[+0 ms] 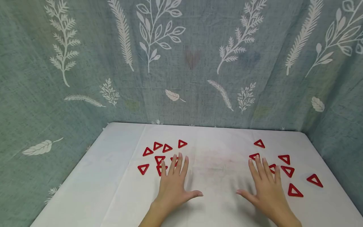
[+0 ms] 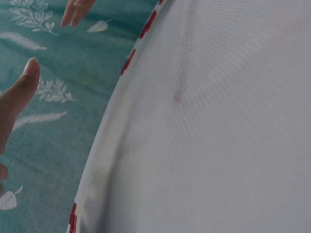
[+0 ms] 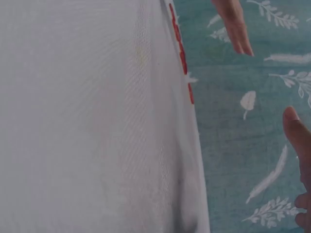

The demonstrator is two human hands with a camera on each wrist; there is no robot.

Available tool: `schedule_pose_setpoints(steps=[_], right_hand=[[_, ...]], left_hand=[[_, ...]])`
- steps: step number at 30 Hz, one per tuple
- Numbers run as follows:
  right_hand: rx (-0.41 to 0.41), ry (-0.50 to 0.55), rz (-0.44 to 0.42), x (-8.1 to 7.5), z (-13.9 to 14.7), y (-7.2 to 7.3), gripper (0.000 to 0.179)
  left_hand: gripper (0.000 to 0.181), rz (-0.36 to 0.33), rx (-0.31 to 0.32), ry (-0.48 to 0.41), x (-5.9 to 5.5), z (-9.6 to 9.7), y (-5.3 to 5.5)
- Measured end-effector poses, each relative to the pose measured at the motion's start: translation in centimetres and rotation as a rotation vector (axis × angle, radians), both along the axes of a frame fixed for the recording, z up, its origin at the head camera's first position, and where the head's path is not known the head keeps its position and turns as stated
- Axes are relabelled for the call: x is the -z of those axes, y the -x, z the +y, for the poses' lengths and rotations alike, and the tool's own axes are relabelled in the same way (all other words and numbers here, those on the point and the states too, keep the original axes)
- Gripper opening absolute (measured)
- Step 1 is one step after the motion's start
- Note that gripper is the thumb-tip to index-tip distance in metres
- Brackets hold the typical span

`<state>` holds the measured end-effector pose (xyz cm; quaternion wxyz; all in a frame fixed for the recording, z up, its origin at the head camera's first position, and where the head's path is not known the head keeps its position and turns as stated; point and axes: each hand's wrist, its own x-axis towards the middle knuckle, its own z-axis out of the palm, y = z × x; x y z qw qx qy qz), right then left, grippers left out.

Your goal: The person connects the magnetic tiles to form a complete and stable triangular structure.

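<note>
Both hands hover over a white table, palms down with fingers spread and nothing held. My left hand point(image 1: 173, 186) is in front of a group of red triangle frames point(image 1: 143, 169) on the left side, its fingertips overlapping two of them in the head view. On the other side, my right hand point(image 1: 266, 192) partly covers a second group of red triangles point(image 1: 295, 190). In the left wrist view, the left thumb point(image 2: 24, 87) shows at the edge. The right thumb point(image 3: 297, 131) appears likewise in the right wrist view.
A white cloth covers the table point(image 1: 215, 201), with faint reddish stains near its middle. Behind and beside it hangs a grey-green curtain point(image 1: 193, 107) printed with white leaves. Single triangles lie toward the back, one at left point(image 1: 182, 143) and one at right point(image 1: 259, 143).
</note>
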<state>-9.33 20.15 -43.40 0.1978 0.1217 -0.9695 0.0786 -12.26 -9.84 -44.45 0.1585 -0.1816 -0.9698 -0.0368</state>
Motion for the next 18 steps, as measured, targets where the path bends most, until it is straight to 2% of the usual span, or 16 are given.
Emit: schedule_pose_setpoints(steps=[9,15,18], right_hand=[[-0.004,0.035,0.042,0.1,1.1,0.3,0.104],[0.004,0.043,0.072,0.6,1.9,0.4,0.11],[0.002,0.056,0.086,0.7,2.3,0.3,0.107]], left_hand=[[0.116,-0.012,-0.026,-0.03,0.1,-1.6,0.0],[0.116,-0.019,-0.046,-0.098,0.2,-2.8,0.0],[0.116,-0.008,-0.049,-0.147,0.2,-3.7,0.0]])
